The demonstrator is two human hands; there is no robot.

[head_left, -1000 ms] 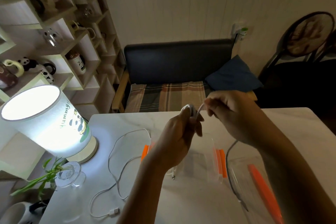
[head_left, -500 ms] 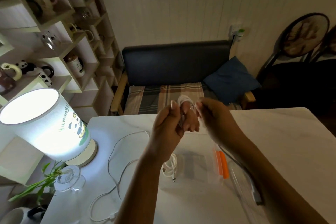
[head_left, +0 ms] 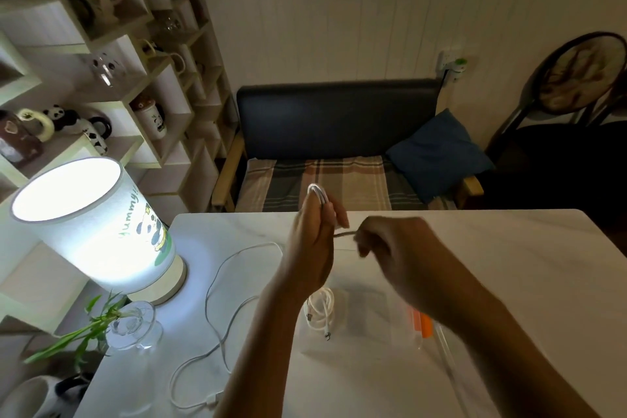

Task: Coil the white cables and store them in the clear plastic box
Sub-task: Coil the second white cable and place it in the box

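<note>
My left hand is raised over the white table, shut on a folded bundle of white cable whose loop sticks out above the fingers. To its right my right hand pinches a strand of the same cable running from the bundle. Below the hands stands the clear plastic box with an orange latch; a coiled white cable lies inside at its left. Another white cable lies loose on the table to the left.
A lit table lamp stands at the table's left, with a glass vase holding green stems in front of it. The clear lid lies right of the box. Behind the table are a bench, shelves with mugs and dark chairs.
My right hand has moved right and down from the bundle, drawing a strand of cable out sideways. My left hand has kept the bundle upright in the same place.
</note>
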